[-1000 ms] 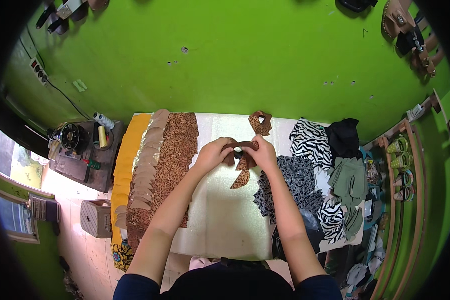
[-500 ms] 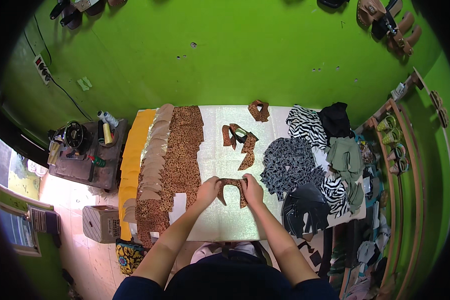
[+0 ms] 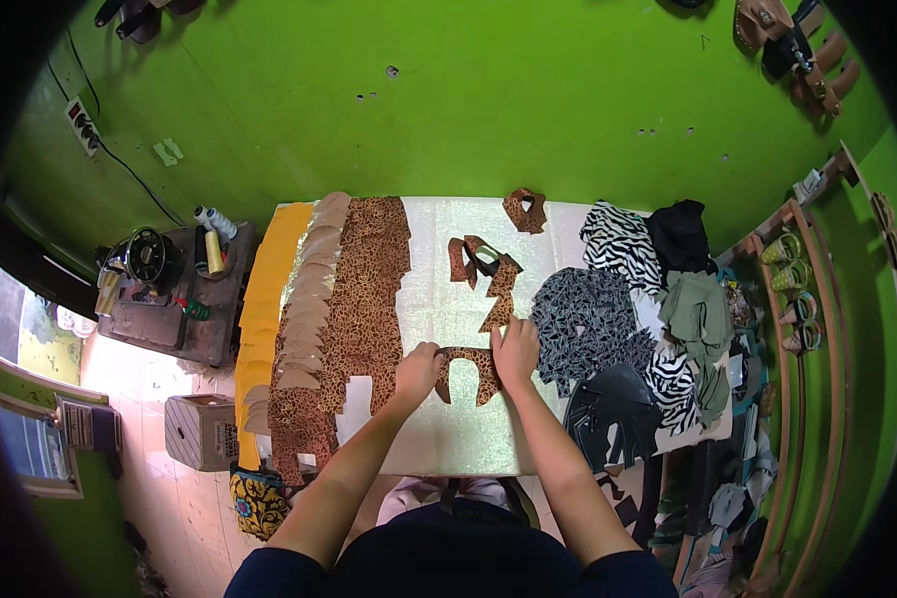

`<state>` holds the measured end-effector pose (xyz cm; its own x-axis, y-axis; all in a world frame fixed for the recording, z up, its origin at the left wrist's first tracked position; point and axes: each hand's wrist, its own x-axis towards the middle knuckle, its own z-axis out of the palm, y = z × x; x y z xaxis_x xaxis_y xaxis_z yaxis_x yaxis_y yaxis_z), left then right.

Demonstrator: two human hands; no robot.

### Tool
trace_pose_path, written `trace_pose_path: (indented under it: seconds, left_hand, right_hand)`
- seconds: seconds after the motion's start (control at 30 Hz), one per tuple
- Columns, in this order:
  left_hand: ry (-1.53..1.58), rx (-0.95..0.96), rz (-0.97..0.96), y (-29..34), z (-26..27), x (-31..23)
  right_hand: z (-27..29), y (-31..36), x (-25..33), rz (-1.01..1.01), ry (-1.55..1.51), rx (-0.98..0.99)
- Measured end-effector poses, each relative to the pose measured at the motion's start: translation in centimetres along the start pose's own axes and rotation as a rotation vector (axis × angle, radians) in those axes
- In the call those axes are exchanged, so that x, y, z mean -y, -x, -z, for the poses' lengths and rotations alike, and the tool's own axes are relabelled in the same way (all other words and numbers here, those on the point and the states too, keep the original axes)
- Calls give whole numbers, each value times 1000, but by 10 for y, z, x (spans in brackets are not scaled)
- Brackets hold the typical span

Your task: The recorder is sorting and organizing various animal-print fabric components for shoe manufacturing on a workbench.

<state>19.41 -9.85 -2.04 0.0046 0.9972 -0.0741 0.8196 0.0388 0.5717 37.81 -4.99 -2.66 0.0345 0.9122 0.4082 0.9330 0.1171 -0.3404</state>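
Note:
A U-shaped leopard-print shoe upper piece [image 3: 486,371] lies on the pale shiny table covering, its two legs toward me. My left hand [image 3: 418,373] has closed fingers pinching its left corner. Over its right side rests my right hand [image 3: 515,354], fingers stretched out away from me and touching the piece. Just beyond those fingertips is another leopard-print strip [image 3: 498,306]. Farther off are a curved, folded leopard-print piece [image 3: 483,256] and a ring-like one [image 3: 525,211] near the wall.
To the left, overlapping rows of leopard-print [image 3: 369,269], tan [image 3: 314,299] and yellow pieces [image 3: 267,289] cover the table. At right lie dark patterned pieces [image 3: 580,319], zebra-print cloth [image 3: 613,237], olive cloth [image 3: 696,307] and black pieces [image 3: 608,414]. A sewing machine [image 3: 148,257] stands far left.
My right hand has shifted slightly away from me and its fingers have straightened from their grip on the piece's corner. My left hand still holds its corner. The view has tilted slightly.

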Motion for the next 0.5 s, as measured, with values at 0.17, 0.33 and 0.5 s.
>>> trace_pose_path:
  seconds: [0.17, 0.33, 0.5]
  left_hand:
    - [-70, -96, -126, -6, 0, 11]
    - [205, -12, 137, -33, 17, 19]
    - [240, -104, -86, -35, 29, 0]
  right_hand:
    - [-9, -34, 11, -191, 131, 202]
    - [-26, -41, 16, -379, 115, 279]
    - [-18, -38, 19, -209, -480, 427]
